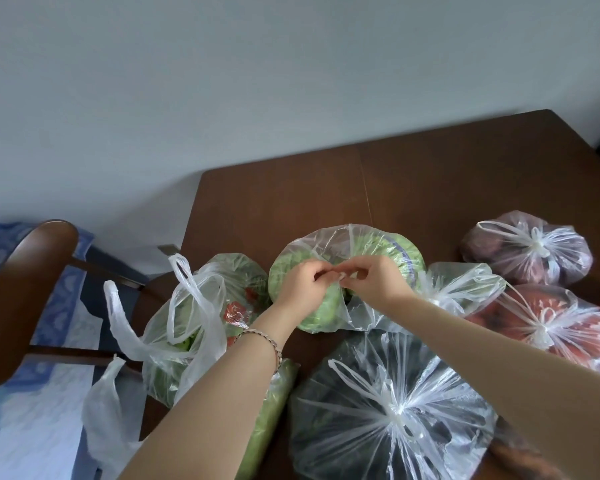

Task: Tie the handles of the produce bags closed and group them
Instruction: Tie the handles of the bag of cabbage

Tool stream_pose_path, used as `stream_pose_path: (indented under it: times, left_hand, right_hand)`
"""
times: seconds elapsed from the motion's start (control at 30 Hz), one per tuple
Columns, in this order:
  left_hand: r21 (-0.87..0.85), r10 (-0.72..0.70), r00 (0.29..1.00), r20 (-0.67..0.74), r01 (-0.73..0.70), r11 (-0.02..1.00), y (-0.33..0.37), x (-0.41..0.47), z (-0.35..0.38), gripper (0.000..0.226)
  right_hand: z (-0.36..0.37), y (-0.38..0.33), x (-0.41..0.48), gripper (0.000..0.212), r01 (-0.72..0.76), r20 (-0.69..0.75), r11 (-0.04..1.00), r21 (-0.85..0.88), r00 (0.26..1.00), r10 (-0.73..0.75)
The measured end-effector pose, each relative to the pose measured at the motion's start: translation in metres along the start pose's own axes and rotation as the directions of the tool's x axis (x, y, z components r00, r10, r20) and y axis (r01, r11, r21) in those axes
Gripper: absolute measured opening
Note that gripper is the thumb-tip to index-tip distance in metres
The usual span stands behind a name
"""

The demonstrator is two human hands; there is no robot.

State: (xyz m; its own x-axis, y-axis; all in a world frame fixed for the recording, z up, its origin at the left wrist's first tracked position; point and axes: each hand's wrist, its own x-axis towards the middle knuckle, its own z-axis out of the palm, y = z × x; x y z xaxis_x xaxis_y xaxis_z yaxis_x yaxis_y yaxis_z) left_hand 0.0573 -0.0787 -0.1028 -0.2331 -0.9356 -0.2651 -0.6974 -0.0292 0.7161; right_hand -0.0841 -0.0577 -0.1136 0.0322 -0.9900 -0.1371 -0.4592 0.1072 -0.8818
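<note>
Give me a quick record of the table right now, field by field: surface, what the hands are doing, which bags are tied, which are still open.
surface: dark wooden table
left hand: pinching a handle of the cabbage bag
right hand: pinching the other handle, meeting the left over the bag
tied bags: big near bag, red produce bag, purple produce bag, small bag beside the cabbage
open bags: greens bag at left, handles loose
off table: wooden chair

- We see a dark brown wooden table (291,199).
- On it lie a cabbage bag (388,247), an open greens bag (187,327), and knotted bags: dark (392,410), red (548,323), purple (527,247).
</note>
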Motion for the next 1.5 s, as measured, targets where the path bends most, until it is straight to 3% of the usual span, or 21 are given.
stream_pose_path:
  times: [0.03,0.1,0.2,0.27,0.47,0.57,0.67,0.83,1.0,1.07,1.17,1.33,1.5]
  left_hand:
    - [0.002,-0.02,1.0,0.023,0.02,1.0,0.001,0.001,-0.001,0.023]
    - [-0.007,-0.044,0.997,0.057,0.045,0.999,0.002,0.002,-0.002,0.021]
    - [-0.027,-0.076,0.993,0.087,0.078,0.997,0.002,0.004,-0.004,0.019]
    - [-0.012,-0.09,0.991,0.102,0.092,0.996,0.002,0.004,-0.004,0.017]
    - [0.017,-0.087,0.992,0.087,0.086,0.996,0.002,0.002,-0.003,0.016]
    - [0.088,-0.04,0.997,0.068,0.034,0.996,0.002,-0.001,-0.003,0.02]
    - [0.132,0.006,0.998,0.058,-0.013,0.991,0.002,-0.001,-0.004,0.022]
    - [0.217,0.021,0.999,0.043,-0.03,0.976,0.005,0.004,-0.004,0.018]
    - [0.248,-0.005,0.997,0.081,-0.015,0.969,0.008,0.008,-0.009,0.022]
    - [0.253,-0.006,0.995,0.095,-0.019,0.967,0.008,0.008,-0.01,0.021]
    - [0.352,0.04,0.996,0.08,-0.066,0.934,0.011,0.005,-0.009,0.02]
    - [0.671,0.209,0.967,0.146,-0.252,0.698,0.018,0.011,-0.007,0.025]
    - [0.733,0.181,0.982,0.048,-0.158,0.662,0.028,0.013,-0.005,0.027]
  right_hand:
    - [0.004,0.002,-0.003,0.022,0.026,-0.054,0.998,-0.058,0.998,-0.029]
    - [0.01,0.008,-0.007,0.02,0.194,-0.139,0.962,-0.191,0.965,-0.222]
    - [0.012,0.016,-0.007,0.014,0.412,-0.146,0.85,-0.328,0.867,-0.477]
    - [0.011,0.016,-0.005,0.009,0.437,-0.118,0.804,-0.402,0.847,-0.519]
    - [0.003,0.014,0.0,0.031,0.443,0.012,0.616,-0.651,0.817,-0.576]
    - [0.004,0.017,-0.003,0.029,0.41,0.044,0.569,-0.713,0.835,-0.548]
    - [0.008,0.021,-0.013,0.02,0.391,0.081,0.589,-0.707,0.872,-0.483]
    - [0.009,0.025,-0.017,0.03,0.349,0.032,0.673,-0.652,0.9,-0.436]
    - [0.005,0.013,-0.02,0.013,0.15,0.01,0.921,-0.359,0.987,-0.157]
    - [0.002,0.009,-0.022,0.01,0.037,-0.068,0.976,-0.215,0.996,-0.053]
    - [0.003,0.003,-0.021,0.013,-0.012,-0.107,0.987,-0.158,0.994,-0.005]
    - [0.006,-0.004,-0.018,0.018,-0.034,-0.055,0.986,-0.164,0.998,0.025]
    - [0.004,-0.006,-0.014,0.037,-0.031,-0.043,0.984,-0.176,0.999,0.023]
